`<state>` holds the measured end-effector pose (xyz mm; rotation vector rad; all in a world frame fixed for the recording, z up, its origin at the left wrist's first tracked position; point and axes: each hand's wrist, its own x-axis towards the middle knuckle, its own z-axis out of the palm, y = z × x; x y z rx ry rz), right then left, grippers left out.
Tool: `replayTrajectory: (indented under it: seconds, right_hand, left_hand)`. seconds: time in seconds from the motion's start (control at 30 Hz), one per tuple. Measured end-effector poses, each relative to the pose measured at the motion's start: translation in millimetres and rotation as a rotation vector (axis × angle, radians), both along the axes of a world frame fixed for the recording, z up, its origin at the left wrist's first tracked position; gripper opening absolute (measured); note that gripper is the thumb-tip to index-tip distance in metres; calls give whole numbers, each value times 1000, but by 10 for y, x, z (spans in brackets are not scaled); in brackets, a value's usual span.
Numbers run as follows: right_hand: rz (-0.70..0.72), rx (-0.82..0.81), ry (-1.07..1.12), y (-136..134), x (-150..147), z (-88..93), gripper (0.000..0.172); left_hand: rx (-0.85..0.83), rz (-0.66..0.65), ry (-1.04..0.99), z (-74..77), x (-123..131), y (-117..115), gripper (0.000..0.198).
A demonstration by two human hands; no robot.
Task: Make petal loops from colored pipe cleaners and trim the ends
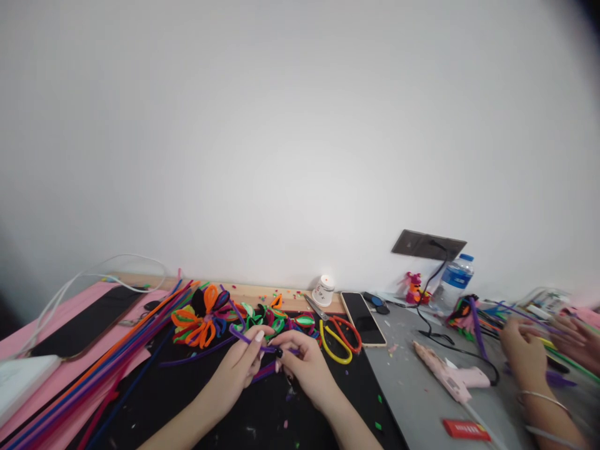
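Note:
My left hand (239, 369) and my right hand (304, 365) meet over a black mat (262, 419), both pinched on one purple pipe cleaner (244, 337) that bends between the fingertips. Just beyond the hands lies a flower made of orange, purple and green pipe cleaner loops (204, 315), with more green and red loops (281, 322) next to it. A bundle of long straight pipe cleaners (107, 362) in orange, purple and blue runs diagonally at the left.
Scissors with yellow and red handles (337, 337), a phone (363, 319) and a small white cup (323, 290) lie at the back. A pink glue gun (447, 375) with its black cord rests on a grey mat. Another person's hands (529, 350) work at the right, near a water bottle (457, 275).

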<state>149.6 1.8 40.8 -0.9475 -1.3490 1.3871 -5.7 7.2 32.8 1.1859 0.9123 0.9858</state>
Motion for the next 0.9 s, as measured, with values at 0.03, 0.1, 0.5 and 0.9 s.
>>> replayTrajectory:
  seconds: [0.03,0.1,0.5,0.9]
  right_hand:
    - [-22,7,27,6,-1,10,15]
    - [-29,10,99,17,-1,17,14]
    - [22,-47,137,-6,2,30,13]
    - [202,-168,54,-107,-38,77,18]
  left_hand:
    - [5,-5,17,11,-9,5,41]
    - [29,-30,69,28,-26,6,38]
    - [212,-272,488,302,-62,-222,40]
    - [-289,-765,528,248,-150,-199,56]
